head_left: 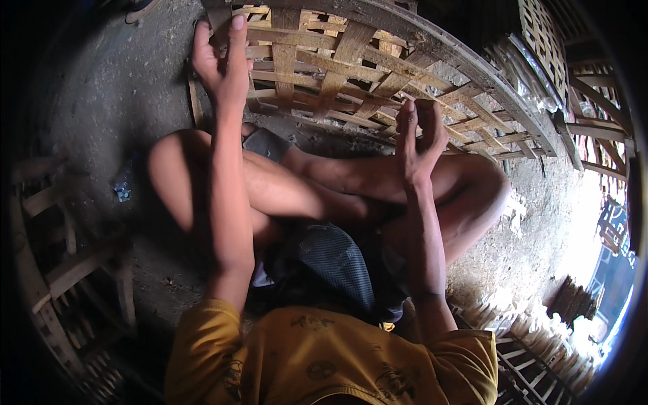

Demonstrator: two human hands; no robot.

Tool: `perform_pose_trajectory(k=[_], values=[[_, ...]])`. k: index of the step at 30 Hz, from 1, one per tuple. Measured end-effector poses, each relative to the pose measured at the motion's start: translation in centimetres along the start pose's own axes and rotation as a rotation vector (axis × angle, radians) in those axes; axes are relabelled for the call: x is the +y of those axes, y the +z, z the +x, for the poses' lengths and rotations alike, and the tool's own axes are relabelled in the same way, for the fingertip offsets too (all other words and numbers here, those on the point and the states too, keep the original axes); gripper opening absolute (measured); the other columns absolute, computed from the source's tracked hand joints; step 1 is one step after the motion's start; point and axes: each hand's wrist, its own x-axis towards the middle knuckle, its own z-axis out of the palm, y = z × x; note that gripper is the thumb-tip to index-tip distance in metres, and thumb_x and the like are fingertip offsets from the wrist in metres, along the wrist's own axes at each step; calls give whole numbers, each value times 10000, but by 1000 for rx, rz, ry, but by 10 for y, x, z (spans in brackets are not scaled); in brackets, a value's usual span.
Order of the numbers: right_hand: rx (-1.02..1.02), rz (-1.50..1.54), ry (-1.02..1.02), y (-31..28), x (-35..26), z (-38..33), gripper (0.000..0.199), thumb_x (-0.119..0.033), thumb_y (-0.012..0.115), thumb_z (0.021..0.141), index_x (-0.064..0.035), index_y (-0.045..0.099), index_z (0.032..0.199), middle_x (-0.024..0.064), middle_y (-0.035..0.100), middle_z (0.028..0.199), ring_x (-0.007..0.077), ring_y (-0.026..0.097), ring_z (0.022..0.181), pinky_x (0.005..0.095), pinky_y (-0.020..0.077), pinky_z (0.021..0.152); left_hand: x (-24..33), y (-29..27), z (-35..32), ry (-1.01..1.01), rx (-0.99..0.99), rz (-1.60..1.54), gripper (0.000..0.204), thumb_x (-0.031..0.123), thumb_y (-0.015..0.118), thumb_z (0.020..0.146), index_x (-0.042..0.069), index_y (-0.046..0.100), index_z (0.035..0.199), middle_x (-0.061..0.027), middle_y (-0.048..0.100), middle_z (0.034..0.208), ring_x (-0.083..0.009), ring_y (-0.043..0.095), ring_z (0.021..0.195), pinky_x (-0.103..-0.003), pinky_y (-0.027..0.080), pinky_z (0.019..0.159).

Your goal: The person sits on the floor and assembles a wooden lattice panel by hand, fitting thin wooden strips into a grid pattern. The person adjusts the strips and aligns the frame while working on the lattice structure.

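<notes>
A woven bamboo panel [331,57] with a wooden frame stands tilted in front of my crossed legs. My left hand [225,71] is closed on the frame at the panel's upper left corner, the thumb pointing up along it. Farther right and lower, my right hand [423,138] has its thumb and fingers closed around a bamboo strip at the panel's lower edge. The strip's end between those fingers is dark and only partly visible. Open gaps show between the crossing slats.
Slatted wooden frames [50,283] lie in shadow at the left. Another woven panel [543,50] leans at the upper right. Piled strips [533,337] lie at the lower right, near bright light. A small blue scrap [122,191] rests on the rough grey floor [152,88].
</notes>
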Motion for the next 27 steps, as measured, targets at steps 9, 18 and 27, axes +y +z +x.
perform_pose_trajectory(k=[9,18,27], values=[[221,-159,-241,-21,4,15,38,-21,631,943,5,612,922,101,671,744,193,645,634,291,504,642,9,-27,5,-11,225,-28,256,293,693,969,85,565,1045,0,628,861,-71,529,645,-199,338,417],[252,-230,-257,-13,8,16,118,51,641,891,-6,645,994,130,678,850,235,668,707,313,524,667,16,-1,-3,-125,592,-108,429,413,705,949,57,513,1091,-66,568,907,-142,581,813,-250,434,485],[-133,-375,-223,23,24,18,180,-10,630,924,-53,732,1066,119,718,934,278,705,839,359,543,766,15,19,-14,211,376,-52,285,235,663,997,25,471,976,-59,627,809,-50,515,542,-197,399,415]])
